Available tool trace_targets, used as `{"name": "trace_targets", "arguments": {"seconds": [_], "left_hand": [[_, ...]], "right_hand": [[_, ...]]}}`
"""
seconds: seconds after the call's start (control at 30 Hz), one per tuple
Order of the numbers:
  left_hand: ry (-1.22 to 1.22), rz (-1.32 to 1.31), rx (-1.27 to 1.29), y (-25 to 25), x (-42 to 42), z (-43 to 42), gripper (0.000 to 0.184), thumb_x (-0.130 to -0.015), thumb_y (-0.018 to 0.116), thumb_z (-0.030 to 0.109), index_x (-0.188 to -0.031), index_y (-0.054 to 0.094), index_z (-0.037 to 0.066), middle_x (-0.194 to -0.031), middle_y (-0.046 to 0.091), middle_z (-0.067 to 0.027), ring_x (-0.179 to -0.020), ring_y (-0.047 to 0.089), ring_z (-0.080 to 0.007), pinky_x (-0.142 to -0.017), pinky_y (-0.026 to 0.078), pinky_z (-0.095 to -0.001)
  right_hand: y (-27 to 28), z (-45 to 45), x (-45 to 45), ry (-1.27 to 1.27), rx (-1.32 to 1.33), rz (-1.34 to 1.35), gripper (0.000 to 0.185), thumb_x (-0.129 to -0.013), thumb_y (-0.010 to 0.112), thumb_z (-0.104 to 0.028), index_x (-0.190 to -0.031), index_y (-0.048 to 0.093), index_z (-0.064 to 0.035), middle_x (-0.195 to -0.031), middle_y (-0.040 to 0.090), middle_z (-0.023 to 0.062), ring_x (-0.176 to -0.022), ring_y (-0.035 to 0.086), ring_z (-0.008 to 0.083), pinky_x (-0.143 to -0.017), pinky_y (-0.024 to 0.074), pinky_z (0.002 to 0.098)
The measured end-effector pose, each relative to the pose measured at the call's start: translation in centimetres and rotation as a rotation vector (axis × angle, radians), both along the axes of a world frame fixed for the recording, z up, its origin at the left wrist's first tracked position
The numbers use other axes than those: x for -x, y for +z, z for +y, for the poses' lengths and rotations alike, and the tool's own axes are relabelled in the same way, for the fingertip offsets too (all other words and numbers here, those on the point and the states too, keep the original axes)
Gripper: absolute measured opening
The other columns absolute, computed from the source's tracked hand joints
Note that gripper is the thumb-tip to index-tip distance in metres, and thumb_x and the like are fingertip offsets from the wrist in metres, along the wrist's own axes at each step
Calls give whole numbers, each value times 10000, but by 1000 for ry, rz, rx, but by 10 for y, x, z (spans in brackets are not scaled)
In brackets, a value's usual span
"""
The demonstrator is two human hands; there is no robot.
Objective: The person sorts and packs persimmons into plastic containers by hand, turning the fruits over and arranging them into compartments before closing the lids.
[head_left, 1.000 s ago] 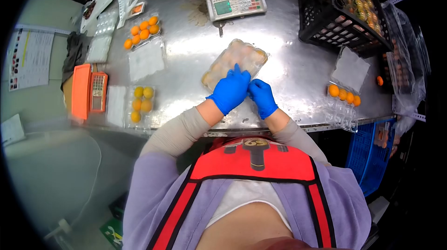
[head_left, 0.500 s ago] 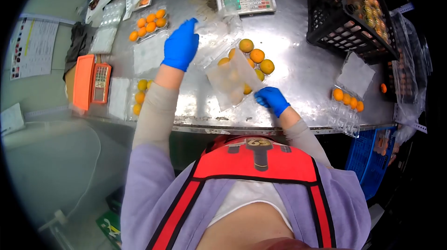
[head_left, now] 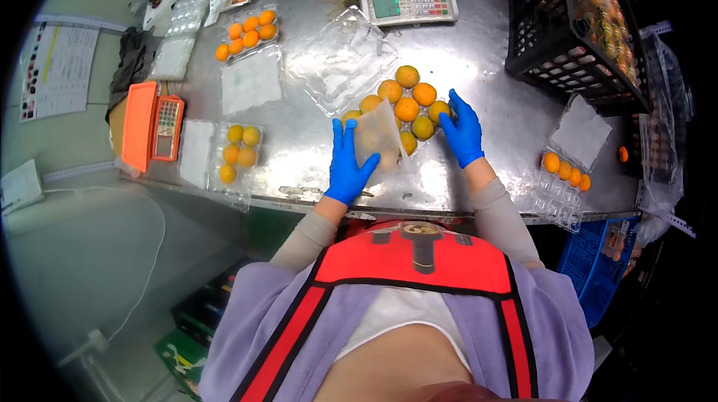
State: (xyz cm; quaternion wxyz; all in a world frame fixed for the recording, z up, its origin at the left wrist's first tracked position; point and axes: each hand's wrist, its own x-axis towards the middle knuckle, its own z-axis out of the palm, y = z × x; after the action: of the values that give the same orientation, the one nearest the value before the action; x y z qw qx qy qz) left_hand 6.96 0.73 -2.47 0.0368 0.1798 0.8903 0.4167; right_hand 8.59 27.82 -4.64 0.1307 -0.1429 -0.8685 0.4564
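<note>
Several small oranges sit in a clear plastic clamshell on the metal table, its clear lid folded back toward the far left. A thin whitish sheet covers the near-left oranges. At that side, my left hand, in a blue glove, rests by the sheet's edge with fingers stretched and thumb apart. My right hand, also blue-gloved, is at the right side of the pack, with thumb and fingers apart around its corner next to an orange. Neither hand holds anything that I can make out.
A digital scale stands at the back, and an orange scale at the left. Open packs of oranges lie left, back left and right. A black crate full of packed fruit occupies the back right.
My left hand has come down from the back left to the pack's near-left side. My right hand has left the sheet's edge and moved up along the right side. More oranges are uncovered.
</note>
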Motion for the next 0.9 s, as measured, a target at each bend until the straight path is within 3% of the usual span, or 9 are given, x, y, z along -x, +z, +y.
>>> {"name": "trace_targets", "arguments": {"seconds": [0.1, 0.17, 0.23, 0.37, 0.43, 0.5, 0.63, 0.8, 0.9], "left_hand": [[28, -45, -41, -1, 9, 9, 823, -735, 694, 316, -1395, 259, 87, -1451, 106, -281, -1309, 253, -411, -1001, 359, -388], [-92, 18, 3, -4, 23, 7, 832, -735, 692, 316, -1401, 246, 94, -1456, 110, -267, -1305, 273, -397, -970, 396, -386], [-177, -24, 23, 1, 33, 9, 829, -735, 693, 307, -1401, 247, 95, -1457, 117, -260, -1300, 287, -389, -968, 399, -382], [-329, -136, 51, 9, 38, 17, 802, -736, 692, 267, -1397, 265, 113, -1455, 170, -232, -1288, 326, -365, -966, 403, -380], [-314, -57, 68, -1, 43, 16, 787, -738, 685, 245, -1397, 271, 127, -1449, 200, -219, -1281, 340, -358, -966, 405, -381], [-299, 24, 86, -3, 44, 14, 774, -741, 679, 224, -1396, 276, 140, -1442, 231, -207, -1274, 354, -351, -965, 407, -381], [-238, -125, 70, 18, 44, 16, 728, -745, 652, 152, -1384, 301, 149, -1402, 323, -178, -1255, 389, -325, -959, 414, -362], [-274, -69, 39, 32, 46, 16, 691, -726, 656, 89, -1350, 362, 134, -1364, 385, -163, -1226, 433, -280, -935, 426, -323], [-158, -401, -80, 40, 53, 13, 644, -735, 640, 33, -1327, 405, 134, -1350, 411, -129, -1217, 430, -251, -922, 432, -314]], "right_hand": [[8, 8, -9, -60, 231, -141, 489, -819, 576, -170, -1270, 459, -23, -1094, 590, 179, -993, 579, 287, -880, 444, 357], [-5, 9, -35, -63, 42, -126, 484, -830, 557, -144, -1287, 446, -27, -1092, 595, 175, -914, 610, 256, -845, 465, 321], [10, 4, -68, -103, 287, -223, 504, -829, 565, -148, -1301, 433, -32, -1122, 582, 177, -892, 601, 254, -868, 452, 326], [27, -3, -106, -200, 405, -169, 541, -802, 579, -122, -1313, 421, -41, -1139, 565, 171, -898, 581, 278, -862, 453, 357], [49, -4, -99, -63, -339, 172, 556, -770, 578, -69, -1304, 426, -38, -1122, 556, 154, -953, 556, 312, -821, 470, 398], [66, -9, -79, -18, -359, 198, 584, -731, 574, -29, -1298, 443, -80, -1164, 535, 145, -1013, 522, 332, -840, 458, 415], [73, -38, -35, 422, -557, 208, 494, -738, 615, -79, -1220, 518, -124, -1278, 478, 130, -1187, 432, 319, -996, 341, 413], [74, -67, -13, 706, -646, 308, 423, -718, 622, -88, -1128, 592, -192, -1259, 495, 90, -1157, 462, 315, -981, 357, 430], [70, -44, 0, 716, -505, 257, 399, -685, 645, -101, -1076, 614, -174, -1234, 517, 76, -1130, 487, 301, -958, 375, 429]]}}
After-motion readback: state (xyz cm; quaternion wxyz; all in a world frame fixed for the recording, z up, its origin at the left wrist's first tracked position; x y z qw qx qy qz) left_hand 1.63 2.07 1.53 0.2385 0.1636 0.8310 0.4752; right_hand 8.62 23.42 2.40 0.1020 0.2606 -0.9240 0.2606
